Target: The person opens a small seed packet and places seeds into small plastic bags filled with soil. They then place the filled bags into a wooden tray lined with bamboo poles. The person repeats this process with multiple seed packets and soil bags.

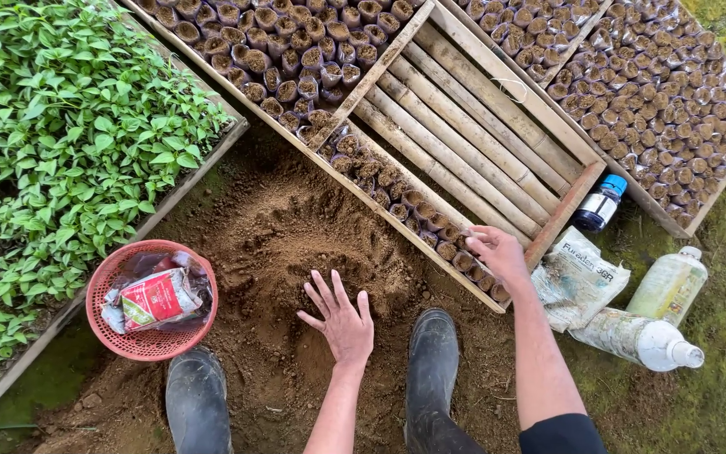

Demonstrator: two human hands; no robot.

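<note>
Pressing flat on the loose brown soil heap (308, 252), the left hand (342, 319) lies palm down, fingers fanned wide and holding nothing. It sits at the near edge of the mound, between two dull black rubber boots (199, 403). The soil looks dry, crumbly and fine, scooped into a shallow bowl shape.

Over at the right, the right hand (497, 252) reaches to the near edge of the wooden frame (586, 189), fingers curled narrow over a small soil-filled bag (468, 242) in the last row; whether it actually grips one I cannot tell. Those little clear plastic bags (380, 181) are round, packed with dark earth, and stand shoulder to shoulder along the frame's near side and far-left corner. The rest of the frame is bare, showing pale, knotted bamboo slats (472, 118) running lengthwise.

Left of the soil sits a round pink plastic mesh basket (107, 324) with crumpled packets inside, red and silver. Beyond it, a bed of leafy green seedlings (60, 143). On the mossy ground to the right: a crinkled white sachet (577, 277), two cloudy plastic bottles (670, 286) with white caps, and a dark jar with a blue lid (600, 202) against the frame's corner.
</note>
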